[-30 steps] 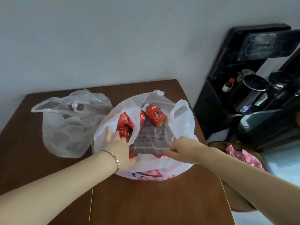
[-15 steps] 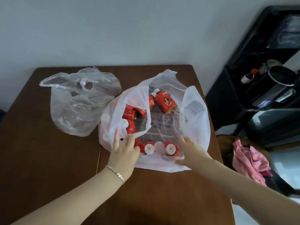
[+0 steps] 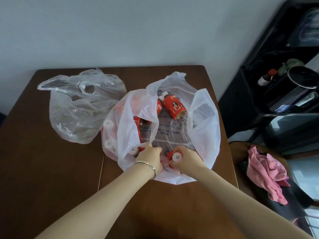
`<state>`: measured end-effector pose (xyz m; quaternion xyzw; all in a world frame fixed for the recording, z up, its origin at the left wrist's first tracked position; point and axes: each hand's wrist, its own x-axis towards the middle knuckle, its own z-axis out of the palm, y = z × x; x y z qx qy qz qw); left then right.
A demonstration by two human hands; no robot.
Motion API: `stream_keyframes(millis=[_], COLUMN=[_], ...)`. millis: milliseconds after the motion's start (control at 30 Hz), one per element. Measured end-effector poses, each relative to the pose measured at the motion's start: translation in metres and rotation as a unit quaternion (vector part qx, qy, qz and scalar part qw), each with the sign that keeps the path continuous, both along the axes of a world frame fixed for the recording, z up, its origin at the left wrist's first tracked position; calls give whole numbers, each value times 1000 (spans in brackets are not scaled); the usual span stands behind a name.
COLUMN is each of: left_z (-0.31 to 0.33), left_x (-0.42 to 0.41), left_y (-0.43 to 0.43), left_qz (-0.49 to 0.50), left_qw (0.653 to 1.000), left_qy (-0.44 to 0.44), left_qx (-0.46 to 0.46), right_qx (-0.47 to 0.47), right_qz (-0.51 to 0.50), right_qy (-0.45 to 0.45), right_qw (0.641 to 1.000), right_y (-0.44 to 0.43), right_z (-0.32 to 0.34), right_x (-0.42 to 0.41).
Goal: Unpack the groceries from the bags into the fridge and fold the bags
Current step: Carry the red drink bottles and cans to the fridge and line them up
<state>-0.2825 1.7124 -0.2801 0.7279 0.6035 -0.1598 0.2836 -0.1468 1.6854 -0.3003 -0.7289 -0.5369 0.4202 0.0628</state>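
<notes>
Head view:
- Table (image 3: 51,169): dark brown wood, against a pale wall; it bears both bags.
- White bag (image 3: 203,121): thin plastic, on the table's right half, mouth spread wide open, handles standing up at left and right.
- Far bottle (image 3: 174,107): red label, white cap, lying on its side at the back of the white bag, touching a second red bottle (image 3: 159,105) on its left.
- Side bottles (image 3: 138,123): several red ones along the bag's left wall, partly veiled by the film, with white caps showing through.
- Near bottle (image 3: 177,156): upright at the bag's near rim, white cap facing the camera.
- Right hand (image 3: 189,160): inside the bag mouth, fingers wrapped round the near bottle.
- Left hand (image 3: 151,156): just beside the right hand at the near rim, fingers curled. Whether it grips a bottle, the film or nothing cannot be told.
- Bracelet (image 3: 146,163): metal links, on the left wrist.
- Clear bag (image 3: 81,114): crumpled and slack on the table's far left, just beside the white bag.
- Black shelf (image 3: 259,83): right of the table, holding dark kitchen items.
- Pink cloth (image 3: 265,171): bunched on a dark surface at the lower right.
</notes>
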Motion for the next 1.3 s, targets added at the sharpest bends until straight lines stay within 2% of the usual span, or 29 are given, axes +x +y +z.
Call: stream_keyframes(millis=[100,167,267,367,467,567,667,733,800,933,1034,1200,1300], left_z=[11,17,16,2,-5,0,1,-1,-3,-2,-2,-2,2], left_x=[6,13,22,29,37,49,60,62,60,59,58,54,60], left_y=[7,11,12,6,5,5,4,5,5,5,5,6,10], left_qz=[80,106,54,-33,-52,-50,-93,-132,-165,-221,-266,-283,-263], left_qw=[995,992,996,998,996,996,991,983,976,961,951,950,955], left_qy=[-50,-70,-56,-4,40,43,74,99,115,127,110,99,125], left_qx=[-29,-13,39,49,62,63,66,77,84,111,112,93,49], right_qx=[-9,-12,-6,-26,-36,20,72,39,-4,-64,-30,32,48], right_qz=[-71,-118,-157,-158,-72,107,259,289,278,258,280,198,175], right_qy=[77,110,125,140,89,-66,-259,-357,-407,-421,-406,-327,-312], right_qw=[994,987,980,977,993,992,928,888,870,867,869,924,933], right_y=[-4,-8,-13,-12,-1,16,30,34,33,23,17,21,14], right_z=[-3,-7,-11,-9,0,14,20,28,36,41,31,14,6], right_x=[5,10,14,13,17,26,37,46,58,79,76,79,76])
